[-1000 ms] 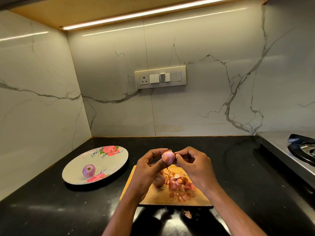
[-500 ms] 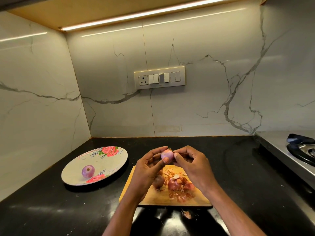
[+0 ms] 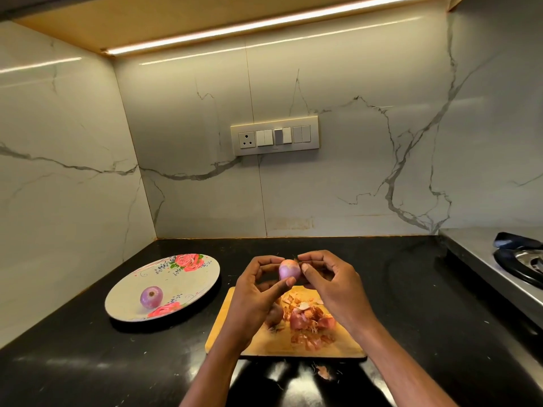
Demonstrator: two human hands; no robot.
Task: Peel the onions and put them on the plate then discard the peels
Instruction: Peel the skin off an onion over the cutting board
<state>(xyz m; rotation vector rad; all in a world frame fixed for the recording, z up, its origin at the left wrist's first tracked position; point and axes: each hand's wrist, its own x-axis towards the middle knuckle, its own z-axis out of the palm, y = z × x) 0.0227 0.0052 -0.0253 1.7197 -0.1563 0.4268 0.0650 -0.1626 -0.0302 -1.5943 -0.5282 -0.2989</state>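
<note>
My left hand holds a small pale purple onion between thumb and fingers above the wooden cutting board. My right hand pinches at the onion's top right side. A pile of reddish peels lies on the board, and an unpeeled onion sits there partly hidden behind my left hand. One peeled onion rests on the floral plate to the left.
A black countertop runs to marble walls at the left and back. A gas stove stands at the right edge. A stray peel lies on the counter in front of the board. A switch panel is on the back wall.
Both hands stay around the onion above the board; the fingers have shifted slightly on it. Nothing else has moved.
</note>
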